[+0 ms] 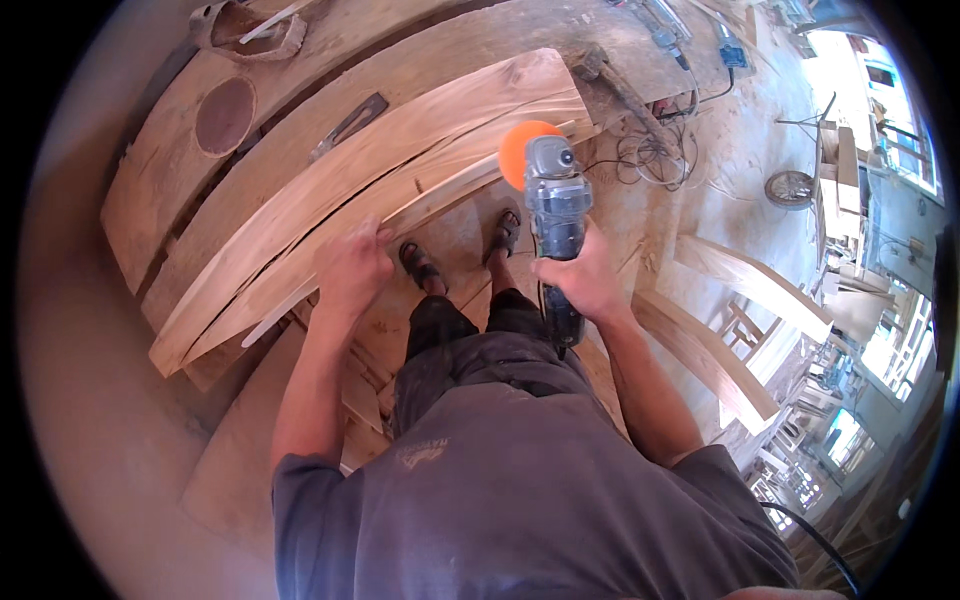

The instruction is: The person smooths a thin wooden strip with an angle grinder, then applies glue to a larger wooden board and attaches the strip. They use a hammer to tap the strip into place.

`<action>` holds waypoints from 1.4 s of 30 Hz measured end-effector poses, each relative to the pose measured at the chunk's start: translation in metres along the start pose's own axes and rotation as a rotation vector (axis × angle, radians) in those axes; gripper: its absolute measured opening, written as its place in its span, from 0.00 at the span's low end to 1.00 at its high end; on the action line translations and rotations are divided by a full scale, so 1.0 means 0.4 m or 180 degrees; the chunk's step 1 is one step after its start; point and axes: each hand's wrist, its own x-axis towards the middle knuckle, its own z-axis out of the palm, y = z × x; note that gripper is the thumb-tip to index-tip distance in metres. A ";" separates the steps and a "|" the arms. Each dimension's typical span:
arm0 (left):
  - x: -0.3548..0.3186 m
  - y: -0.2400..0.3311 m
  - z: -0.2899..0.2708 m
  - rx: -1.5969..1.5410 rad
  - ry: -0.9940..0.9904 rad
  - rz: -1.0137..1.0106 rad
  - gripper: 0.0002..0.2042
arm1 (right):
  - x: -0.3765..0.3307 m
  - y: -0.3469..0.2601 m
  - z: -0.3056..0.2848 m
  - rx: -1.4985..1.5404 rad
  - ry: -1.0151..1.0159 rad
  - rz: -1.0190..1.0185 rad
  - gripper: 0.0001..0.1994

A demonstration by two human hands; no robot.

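My right hand [580, 275] grips the body of a grey angle grinder [555, 205] with an orange sanding disc [522, 148] at its far end. The disc lies against the near edge of a long curved wooden plank [400, 150]. My left hand [352, 268] presses on the plank's near edge, fingers curled over it, to the left of the grinder. The plank rests on a stack of similar curved boards on a workbench.
A dark round disc [225, 115] and a flat metal bar [348, 125] lie on boards behind. Tangled cables [650, 150] and power tools [665, 30] sit on the dusty floor at right. Curved wooden pieces [740, 280] and chair frames stand further right. My sandalled feet [460, 255] stand below.
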 end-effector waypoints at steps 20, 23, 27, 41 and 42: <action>-0.005 -0.002 0.010 -0.0150 0.0237 0.0157 0.06 | -0.030 -0.017 0.057 -0.0490 -0.0143 0.0109 0.36; -0.003 0.001 0.005 -0.0042 0.0099 0.0083 0.06 | -0.032 0.018 0.088 -0.0235 -0.0220 0.0033 0.37; -0.003 0.000 0.010 -0.0002 0.0093 0.0045 0.06 | 0.012 0.042 0.025 -0.0110 0.0076 -0.0078 0.35; -0.005 0.007 0.009 0.0083 0.0132 0.0044 0.03 | -0.001 0.049 0.037 -0.0140 -0.0011 -0.0157 0.36; -0.006 0.008 0.010 0.0085 0.0123 0.0034 0.03 | 0.015 0.073 0.018 -0.0141 0.0155 -0.0143 0.35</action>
